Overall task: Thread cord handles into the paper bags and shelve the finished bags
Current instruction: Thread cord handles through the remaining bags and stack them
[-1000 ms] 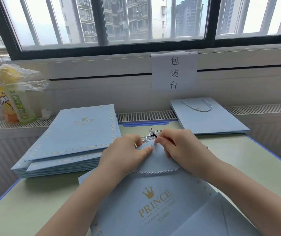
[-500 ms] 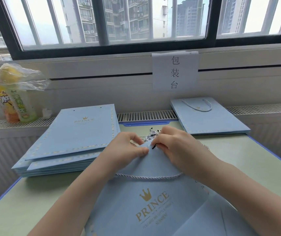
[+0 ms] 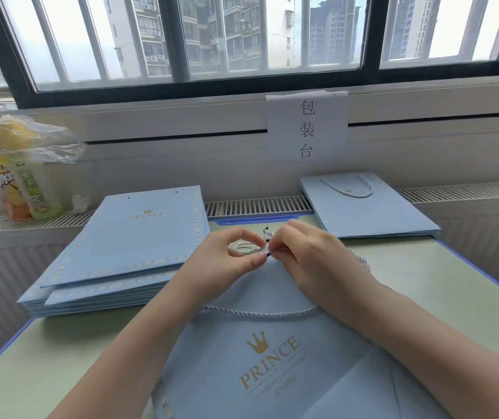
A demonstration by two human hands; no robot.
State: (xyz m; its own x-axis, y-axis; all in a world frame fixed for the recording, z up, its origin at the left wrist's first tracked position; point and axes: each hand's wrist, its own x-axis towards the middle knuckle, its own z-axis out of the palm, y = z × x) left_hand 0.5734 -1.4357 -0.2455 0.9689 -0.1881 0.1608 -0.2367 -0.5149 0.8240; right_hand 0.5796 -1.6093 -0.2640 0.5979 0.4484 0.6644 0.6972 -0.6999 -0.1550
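The left hand (image 3: 227, 258) pinches a white cord (image 3: 246, 247) between thumb and forefinger, the two digits curling into a ring with the cord looping through it; the right hand (image 3: 308, 255), just beside it, pinches the cord's black-tipped end (image 3: 269, 254) at the top edge of the open paper bag (image 3: 260, 352) lying flat under both wrists. One handle (image 3: 260, 313) already crosses this bag's near face, so the cord in the fingers is judged to be the second handle, at the stage of being fed through or knotted; the punched hole itself is hidden by the fingers. A further length of cord (image 3: 360, 258) trails out past the right wrist, and a small bundle of spare cords (image 3: 268, 234) lies just beyond the fingertips. To the left, a stack of flat bags (image 3: 127, 246) shows bare holes on its top sheet and no handles: this work remains, and it is the larger share. At the far right, a finished bag (image 3: 366, 210) with its cord handle fitted rests on the grille ledge (image 3: 257, 205) and the edge of the table (image 3: 454, 291). Beyond, a paper sign (image 3: 307, 128) hangs below the window, and bottled drinks (image 3: 21, 176) stand at far left.
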